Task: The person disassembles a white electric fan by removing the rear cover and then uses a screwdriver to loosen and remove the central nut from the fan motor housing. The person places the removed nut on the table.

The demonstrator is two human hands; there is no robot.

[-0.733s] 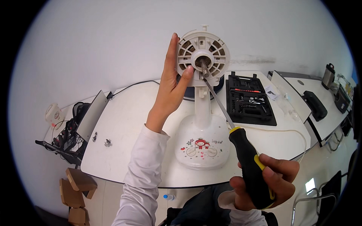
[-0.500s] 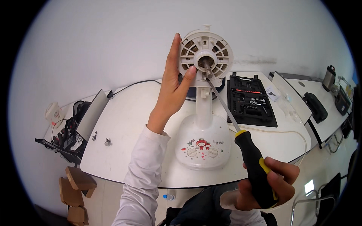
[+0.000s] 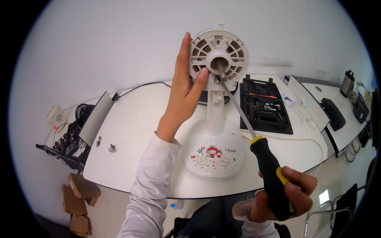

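Observation:
A white desk fan without blades or grille stands on the table, its round motor housing (image 3: 238, 62) facing me. My left hand (image 3: 180, 99) grips the housing's left side, thumb on the front by the hub and the other fingers behind the edge. In my right hand (image 3: 299, 194) is a screwdriver (image 3: 266, 162) with a black and yellow handle. Its blade slants up to the lower front of the housing, just below the metal shaft (image 3: 222, 74). The exact contact of the tip is too small to tell. Below is the fan's base (image 3: 214, 168) with two knobs and a cartoon print.
On the white table (image 3: 131, 119), an open black tool case (image 3: 264, 105) lies right of the fan. Small metal parts (image 3: 112, 148) sit at the left. A pale cord (image 3: 301, 139) curves along the right side. Cardboard boxes (image 3: 74, 200) and a small bottle (image 3: 176, 206) are on the floor.
The fan's motor housing has turned and shifted slightly to the right and up, with my left hand still on it. The screwdriver and right hand have moved slightly right.

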